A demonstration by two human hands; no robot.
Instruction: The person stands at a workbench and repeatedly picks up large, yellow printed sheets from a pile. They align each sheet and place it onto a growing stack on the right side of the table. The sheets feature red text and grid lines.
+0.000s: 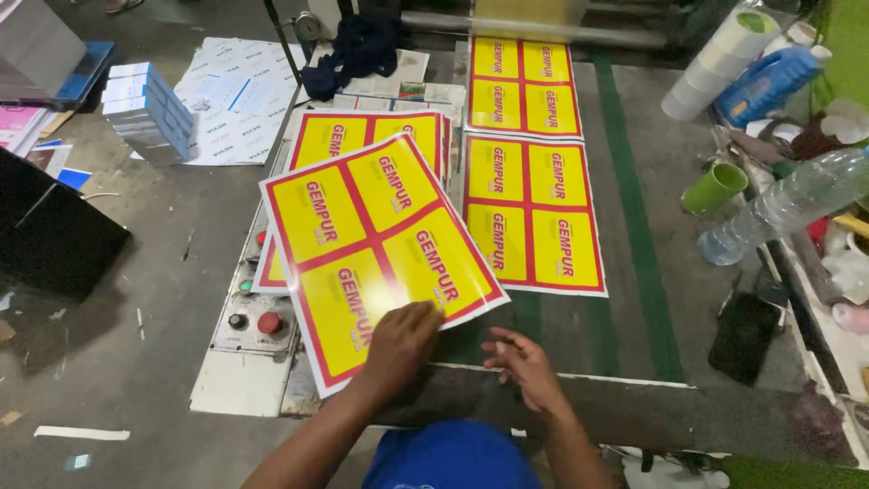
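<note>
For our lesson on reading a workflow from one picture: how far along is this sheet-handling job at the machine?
Done: several yellow and red printed sheets already lie in a stack over the control panel. In hand: the left hand presses the near edge of the tilted top sheet, while the right hand hovers open, apart from it. Left: two more printed sheets lie on the machine bed, uncollected.

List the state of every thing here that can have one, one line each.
Left hand: pressing on the top sheet's near edge.
Right hand: open, empty, hovering beside the sheet.
Top yellow sheet: tilted, lying on the stack.
Stack of sheets: flat, partly covered.
Sheets on the belt: flat, in a row.
Green cup: on its side.
Clear bottle: lying down.
</note>
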